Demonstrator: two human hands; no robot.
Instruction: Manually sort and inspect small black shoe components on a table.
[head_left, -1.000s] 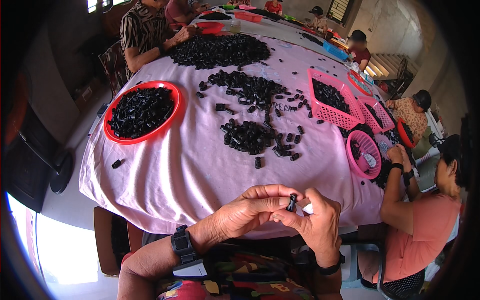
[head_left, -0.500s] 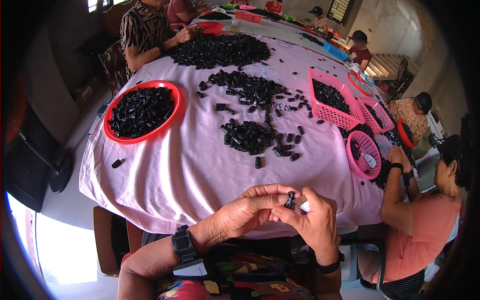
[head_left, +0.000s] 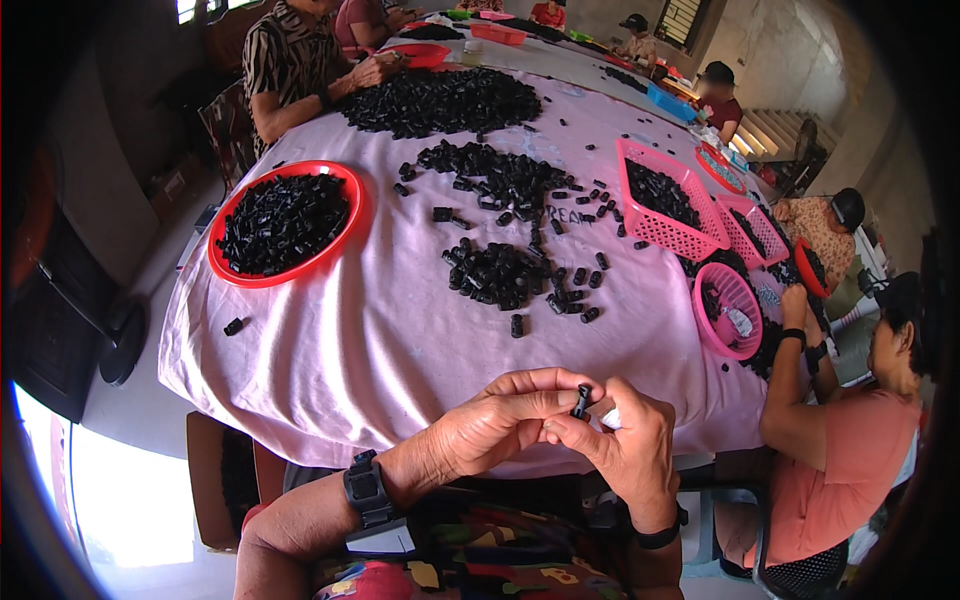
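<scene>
Barely shifted since a second earlier: pinched a small black part (head_left: 581, 402) between closed fingers of left hand (head_left: 510, 413) and right hand (head_left: 637, 440), with a white scrap (head_left: 612, 418) in the latter, near pink cloth's (head_left: 400, 350) edge.

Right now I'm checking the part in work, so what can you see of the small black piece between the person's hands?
The small black piece is short and narrow, plastic by its look, with pale glints on its dark surface. It is held up off the table, nearly upright with a slight tilt. The left hand pinches it; the right hand is close at its lower end, though contact there is unclear. Finer details are too small to tell.
</scene>
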